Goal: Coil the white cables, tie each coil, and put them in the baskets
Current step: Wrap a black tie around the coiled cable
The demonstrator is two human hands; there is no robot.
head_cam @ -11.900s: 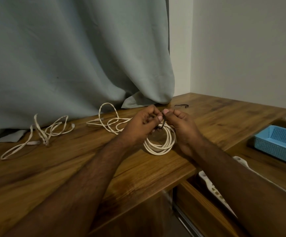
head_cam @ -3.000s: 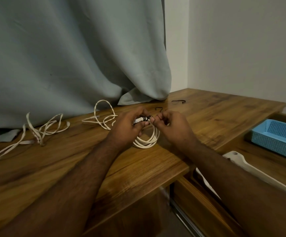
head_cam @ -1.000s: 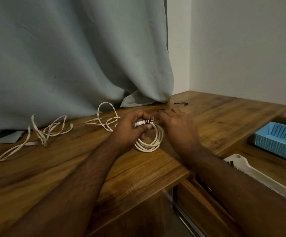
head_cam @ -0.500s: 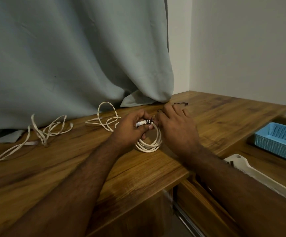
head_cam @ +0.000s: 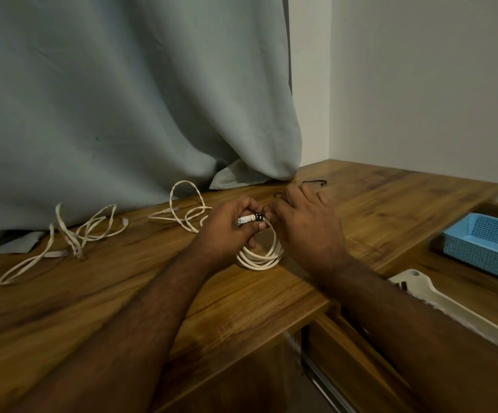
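Left hand (head_cam: pixel 230 231) pinching the coiled white cable (head_cam: pixel 261 254) at its black tie (head_cam: pixel 259 216). Right hand (head_cam: pixel 304 225) fingers spread, touching the tie. Best: twist tight, keeping loops together.

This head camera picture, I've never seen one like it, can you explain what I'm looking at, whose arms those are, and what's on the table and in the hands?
There is no machine here. The camera sits on a person's head and looks forward and down, so the two bare arms reaching in from the bottom are the wearer's own.

The left hand grips a coiled white cable at its top, where a dark tie is wrapped beside the plug. The right hand is at the same spot with its fingers spread out; what its fingertips do is hidden.

On the wooden table lie two more loose white cables, one far left and one in the middle, below a grey curtain. Another thin dark tie lies beyond the hands. At right, lower down, stand a blue basket and a white basket.
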